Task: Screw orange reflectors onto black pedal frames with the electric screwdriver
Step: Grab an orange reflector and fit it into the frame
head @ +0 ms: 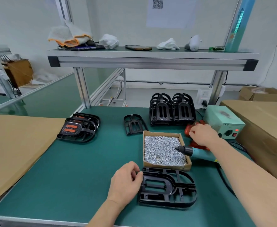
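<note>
A black pedal frame (168,188) lies flat on the green table near me. My left hand (126,181) holds its left edge with curled fingers. My right hand (203,134) reaches into a bag of orange reflectors (189,129) beyond the screw box; whether its fingers pinch a reflector I cannot tell. The teal electric screwdriver (195,152) lies on its side, its bit over a cardboard box of silver screws (163,150). At the left sits a pile of frames with orange reflectors fitted (78,127).
Two stacks of bare black frames (172,109) stand at the back, with a single frame (134,124) beside them. A pale green power unit (224,122) and big cardboard boxes (265,128) fill the right. Cardboard sheet (16,145) covers the left. A shelf (150,61) spans overhead.
</note>
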Demonstrator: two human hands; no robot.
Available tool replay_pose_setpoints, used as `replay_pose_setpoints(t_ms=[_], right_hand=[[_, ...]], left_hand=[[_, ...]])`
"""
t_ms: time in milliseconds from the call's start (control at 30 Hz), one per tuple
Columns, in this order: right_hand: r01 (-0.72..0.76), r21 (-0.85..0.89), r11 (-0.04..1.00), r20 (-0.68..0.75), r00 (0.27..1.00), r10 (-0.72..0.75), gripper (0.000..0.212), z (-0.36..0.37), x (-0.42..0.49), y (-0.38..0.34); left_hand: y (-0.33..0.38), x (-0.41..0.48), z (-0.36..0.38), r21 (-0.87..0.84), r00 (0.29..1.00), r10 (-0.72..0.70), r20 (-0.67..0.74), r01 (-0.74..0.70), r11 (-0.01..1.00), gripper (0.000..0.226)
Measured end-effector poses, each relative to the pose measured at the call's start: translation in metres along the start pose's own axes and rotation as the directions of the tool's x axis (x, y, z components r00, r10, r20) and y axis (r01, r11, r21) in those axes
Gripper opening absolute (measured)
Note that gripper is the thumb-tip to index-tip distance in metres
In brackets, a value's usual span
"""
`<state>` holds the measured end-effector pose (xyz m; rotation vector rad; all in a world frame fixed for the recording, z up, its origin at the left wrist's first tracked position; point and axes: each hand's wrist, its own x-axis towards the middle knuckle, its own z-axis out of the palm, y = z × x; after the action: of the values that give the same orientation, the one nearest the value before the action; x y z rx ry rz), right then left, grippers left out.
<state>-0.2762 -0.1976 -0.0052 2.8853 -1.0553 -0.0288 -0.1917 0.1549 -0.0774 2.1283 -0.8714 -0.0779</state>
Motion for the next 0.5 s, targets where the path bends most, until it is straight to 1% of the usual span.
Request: replay_pose_setpoints(t_ms=[67, 133, 200, 267, 333, 367, 433, 500], right_hand=[[0.017, -0.007, 1.0, -0.023, 1.0, -0.017, 0.033, 0.003, -0.007, -0.003], [0.019, 0.012, 1.0, -0.026, 0.999, -0.019, 0.034, 0.004, -0.012, -0.004], [0.023, 0.088, 0.996, -0.018, 1.0, -0.022, 0.038, 0.002, -0.018, -0.003], [0.026, 0.202, 0.979, -0.016, 1.0, -0.023, 0.045, -0.002, -0.024, -0.002], [0.014, 0.297, 0.955, -0.045, 0.999, -0.001, 0.047, -0.006, -0.029, -0.001], [0.009, 0.338, 0.941, -0.069, 0.998, 0.015, 0.044, -0.008, -0.031, 0.0], [0.018, 0.437, 0.899, -0.12, 0.992, 0.039, 0.031, -0.012, -0.037, 0.001], [0.051, 0.532, 0.845, -0.176, 0.983, 0.051, 0.021, -0.016, -0.043, -0.001]], left_hand=[[0.001, 0.0, 0.0, -0.001, 1.0, -0.001, 0.001, 0.001, 1.0, 0.013], [0.001, -0.001, -0.001, -0.005, 1.0, -0.002, 0.005, 0.002, 1.0, 0.013], [0.001, 0.0, -0.002, -0.001, 1.0, 0.002, 0.009, -0.002, 1.0, 0.012], [0.001, 0.0, -0.002, 0.0, 1.0, 0.003, 0.011, -0.003, 1.0, 0.013], [0.002, 0.0, -0.002, 0.001, 1.0, 0.003, 0.012, -0.003, 1.0, 0.013], [0.002, -0.001, -0.002, 0.004, 1.0, 0.002, 0.011, -0.002, 1.0, 0.013], [0.002, -0.001, -0.003, 0.008, 1.0, 0.0, 0.008, -0.001, 1.0, 0.013], [0.003, 0.0, -0.003, 0.003, 1.0, 0.0, 0.008, 0.0, 1.0, 0.013]])
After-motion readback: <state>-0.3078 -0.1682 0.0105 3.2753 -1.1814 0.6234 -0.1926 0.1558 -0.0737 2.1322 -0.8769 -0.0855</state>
